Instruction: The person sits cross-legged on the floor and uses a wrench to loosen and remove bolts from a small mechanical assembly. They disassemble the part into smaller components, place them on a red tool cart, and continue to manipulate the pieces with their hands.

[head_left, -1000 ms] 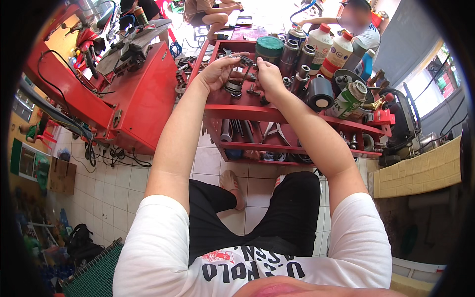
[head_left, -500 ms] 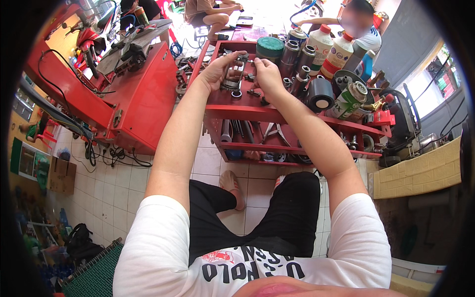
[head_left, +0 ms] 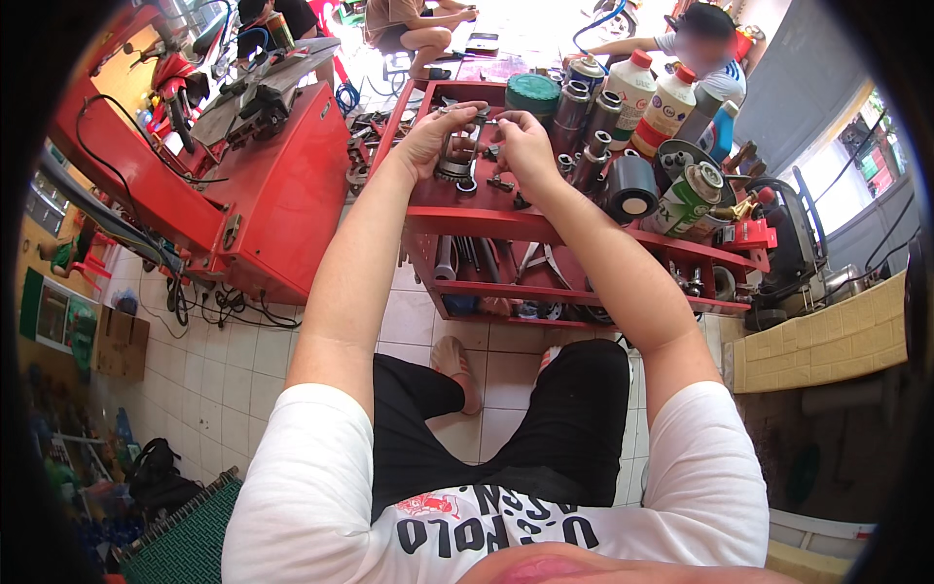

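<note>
Above the top tray of a red tool cart [head_left: 555, 226], my left hand [head_left: 428, 139] is closed around a grey metal part [head_left: 453, 172] shaped like an open frame with a toothed lower end. The fingers hide some of its shape. Close by on the right, my right hand [head_left: 523, 148] pinches a small, thin metal piece [head_left: 491, 121] at the frame's upper right side. Whether that piece is a screw or a pin, I cannot tell. Beneath both hands, a metal ring [head_left: 467, 185] and several small dark fittings [head_left: 500, 182] lie on the tray.
Bottles [head_left: 634, 90], a green-lidded tub [head_left: 532, 94], sockets [head_left: 590, 165] and a spray can [head_left: 689, 195] crowd the tray's right side. Pliers [head_left: 545, 263] lie on the shelf below. A red machine [head_left: 282, 195] stands left. Another person [head_left: 715, 68] is beyond the cart.
My right hand has shifted slightly, and its fingers show a thin piece more plainly beside the frame. The metal frame has turned a little in my left hand. The person beyond has moved their head.
</note>
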Available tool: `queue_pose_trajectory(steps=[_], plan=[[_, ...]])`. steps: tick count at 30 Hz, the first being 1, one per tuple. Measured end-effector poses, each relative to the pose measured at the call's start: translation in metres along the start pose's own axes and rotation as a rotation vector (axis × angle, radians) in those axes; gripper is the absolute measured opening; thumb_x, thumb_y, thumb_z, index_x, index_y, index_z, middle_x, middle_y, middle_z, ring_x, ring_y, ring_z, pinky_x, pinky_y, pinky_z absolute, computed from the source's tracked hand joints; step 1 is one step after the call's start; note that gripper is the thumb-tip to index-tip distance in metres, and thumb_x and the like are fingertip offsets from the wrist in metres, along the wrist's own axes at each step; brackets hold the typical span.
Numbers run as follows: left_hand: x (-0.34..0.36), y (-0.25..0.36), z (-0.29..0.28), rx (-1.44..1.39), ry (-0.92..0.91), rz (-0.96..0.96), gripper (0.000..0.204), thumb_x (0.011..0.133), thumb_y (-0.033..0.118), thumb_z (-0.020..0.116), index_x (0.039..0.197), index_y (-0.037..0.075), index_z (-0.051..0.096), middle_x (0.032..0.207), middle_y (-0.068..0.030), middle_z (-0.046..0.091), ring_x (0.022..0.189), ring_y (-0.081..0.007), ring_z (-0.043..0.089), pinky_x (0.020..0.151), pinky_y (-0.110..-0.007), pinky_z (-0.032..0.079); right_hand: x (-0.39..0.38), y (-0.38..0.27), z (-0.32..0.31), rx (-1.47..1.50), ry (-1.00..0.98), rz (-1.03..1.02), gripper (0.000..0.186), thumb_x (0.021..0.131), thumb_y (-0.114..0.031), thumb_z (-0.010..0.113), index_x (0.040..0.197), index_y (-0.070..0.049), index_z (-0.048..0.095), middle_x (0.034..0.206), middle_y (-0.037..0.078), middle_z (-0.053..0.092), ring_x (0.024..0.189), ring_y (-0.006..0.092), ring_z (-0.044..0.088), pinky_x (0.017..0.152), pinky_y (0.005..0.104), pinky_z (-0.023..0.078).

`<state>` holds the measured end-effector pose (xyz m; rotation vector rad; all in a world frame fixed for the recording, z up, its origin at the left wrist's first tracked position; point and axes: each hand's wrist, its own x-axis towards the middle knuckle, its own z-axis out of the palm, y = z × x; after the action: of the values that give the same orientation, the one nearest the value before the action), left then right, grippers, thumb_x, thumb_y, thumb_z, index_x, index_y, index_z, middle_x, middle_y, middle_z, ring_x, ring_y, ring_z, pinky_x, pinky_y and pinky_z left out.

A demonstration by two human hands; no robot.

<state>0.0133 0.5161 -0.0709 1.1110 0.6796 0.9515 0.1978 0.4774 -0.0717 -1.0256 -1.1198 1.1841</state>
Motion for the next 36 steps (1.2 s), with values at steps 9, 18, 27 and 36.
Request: queue_pose_trajectory(steps=[9, 18, 27, 36], plan=[[0.0, 0.001, 0.004, 0.006, -0.033, 0.011, 0.052, 0.093, 0.036, 0.071, 0.138, 0.012, 0.059, 0.115, -0.0066, 0.068, 0.091, -0.0201, 0.073, 0.082, -0.029, 0.059, 0.002, -0.003, -0.009, 0.033, -0.074, 0.114, 0.034, 0.103, -0.037, 0.056, 0.108, -0.003, 0.059, 0.079, 0.005, 0.059, 0.05, 0.0111, 0.05, 0.045, 0.029, 0.045], [-0.001, 0.0, 0.002, 0.021, -0.041, 0.02, 0.053, 0.093, 0.035, 0.07, 0.138, 0.01, 0.058, 0.116, -0.0071, 0.068, 0.091, -0.02, 0.073, 0.081, -0.03, 0.059, 0.002, -0.006, -0.012, -0.05, -0.113, 0.205, 0.032, 0.105, -0.032, 0.05, 0.107, -0.002, 0.059, 0.074, 0.003, 0.057, 0.053, 0.0119, 0.052, 0.046, 0.0306, 0.046], [-0.005, 0.003, 0.006, 0.075, -0.038, -0.01, 0.057, 0.093, 0.041, 0.07, 0.139, 0.011, 0.057, 0.112, -0.0063, 0.067, 0.09, -0.0201, 0.073, 0.075, -0.03, 0.061, 0.007, 0.001, -0.008, -0.045, -0.078, 0.004, 0.022, 0.099, -0.019, 0.048, 0.107, 0.0, 0.058, 0.084, 0.007, 0.059, 0.058, 0.0143, 0.057, 0.045, 0.0319, 0.05], [-0.002, 0.002, 0.003, 0.039, -0.036, -0.023, 0.055, 0.097, 0.044, 0.063, 0.14, 0.011, 0.056, 0.111, -0.006, 0.067, 0.09, -0.0175, 0.073, 0.073, -0.03, 0.061, 0.005, 0.001, -0.007, -0.194, -0.035, -0.185, 0.015, 0.092, -0.011, 0.055, 0.099, 0.001, 0.06, 0.079, 0.006, 0.062, 0.062, 0.0133, 0.059, 0.051, 0.0321, 0.049]])
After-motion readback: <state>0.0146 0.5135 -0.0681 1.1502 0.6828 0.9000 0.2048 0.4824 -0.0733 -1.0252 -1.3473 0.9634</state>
